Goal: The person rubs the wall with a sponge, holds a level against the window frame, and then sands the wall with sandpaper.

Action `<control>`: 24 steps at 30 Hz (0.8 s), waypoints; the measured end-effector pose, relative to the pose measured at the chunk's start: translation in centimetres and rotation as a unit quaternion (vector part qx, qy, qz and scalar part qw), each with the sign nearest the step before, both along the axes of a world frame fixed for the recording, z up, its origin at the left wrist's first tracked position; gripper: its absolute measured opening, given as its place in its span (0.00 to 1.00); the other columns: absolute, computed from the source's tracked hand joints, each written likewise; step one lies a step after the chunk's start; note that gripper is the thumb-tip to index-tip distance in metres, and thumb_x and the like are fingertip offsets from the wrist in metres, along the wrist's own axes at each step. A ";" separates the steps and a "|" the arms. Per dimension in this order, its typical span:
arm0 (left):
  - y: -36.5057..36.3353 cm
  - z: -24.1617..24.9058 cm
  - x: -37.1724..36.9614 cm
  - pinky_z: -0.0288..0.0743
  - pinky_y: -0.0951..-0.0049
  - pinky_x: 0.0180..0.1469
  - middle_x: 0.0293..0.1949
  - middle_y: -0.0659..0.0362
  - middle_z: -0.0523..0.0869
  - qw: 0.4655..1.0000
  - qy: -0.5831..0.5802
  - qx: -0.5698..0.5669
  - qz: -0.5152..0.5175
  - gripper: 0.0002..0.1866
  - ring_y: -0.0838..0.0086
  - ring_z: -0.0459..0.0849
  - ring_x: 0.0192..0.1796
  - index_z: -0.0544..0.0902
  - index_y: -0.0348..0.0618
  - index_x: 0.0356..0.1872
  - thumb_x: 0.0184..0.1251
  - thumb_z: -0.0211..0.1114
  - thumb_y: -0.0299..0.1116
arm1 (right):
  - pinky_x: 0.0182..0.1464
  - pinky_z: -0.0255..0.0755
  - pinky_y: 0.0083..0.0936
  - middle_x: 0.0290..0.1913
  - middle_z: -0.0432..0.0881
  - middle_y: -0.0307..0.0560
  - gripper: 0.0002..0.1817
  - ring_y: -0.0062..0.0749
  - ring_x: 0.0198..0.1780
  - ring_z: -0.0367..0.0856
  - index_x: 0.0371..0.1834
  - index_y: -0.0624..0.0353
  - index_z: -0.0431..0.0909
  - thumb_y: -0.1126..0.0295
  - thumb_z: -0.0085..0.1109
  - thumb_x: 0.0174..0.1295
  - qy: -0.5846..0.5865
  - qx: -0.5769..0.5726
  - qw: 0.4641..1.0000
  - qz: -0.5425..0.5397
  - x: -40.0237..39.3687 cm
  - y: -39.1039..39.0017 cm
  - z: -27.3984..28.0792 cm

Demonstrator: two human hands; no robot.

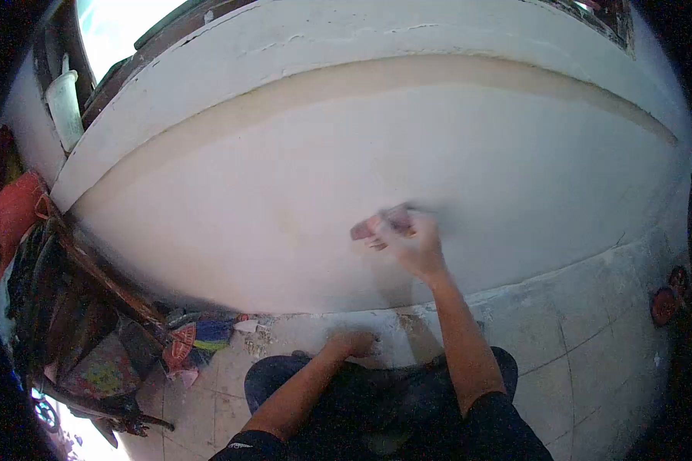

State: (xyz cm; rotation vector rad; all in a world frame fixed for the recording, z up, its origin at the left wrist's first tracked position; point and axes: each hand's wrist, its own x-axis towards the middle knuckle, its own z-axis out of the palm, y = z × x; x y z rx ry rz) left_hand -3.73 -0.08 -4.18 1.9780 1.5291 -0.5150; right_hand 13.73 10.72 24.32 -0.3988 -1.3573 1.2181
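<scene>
Against the pale wall [307, 169], near the middle of the view, my right hand [413, 242] grips a reddish-brown block [361, 229], its flat side at the wall surface. The hand and block are blurred by motion. Low down, my left hand [355, 343] hangs near the foot of the wall, by my knees; its fingers are too small and dim to read. A shadow of my right arm falls on the wall beneath it.
A ledge [346, 46] runs above the wall. At left are a white container [65, 107], a red cushion-like object [15, 211] and a cluttered chair [104, 369]. Tiled floor [584, 346] lies below; a reddish object [663, 306] is at far right.
</scene>
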 end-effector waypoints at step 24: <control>-1.6 6.7 1.1 0.67 0.41 0.71 0.66 0.56 0.82 0.999 0.036 0.024 0.032 0.28 0.49 0.78 0.68 0.81 0.61 0.65 0.71 0.60 0.61 | 0.36 0.78 0.23 0.34 0.87 0.40 0.10 0.20 0.33 0.83 0.35 0.63 0.87 0.66 0.68 0.69 0.026 0.021 0.989 -0.145 -0.3 -0.1 -1.1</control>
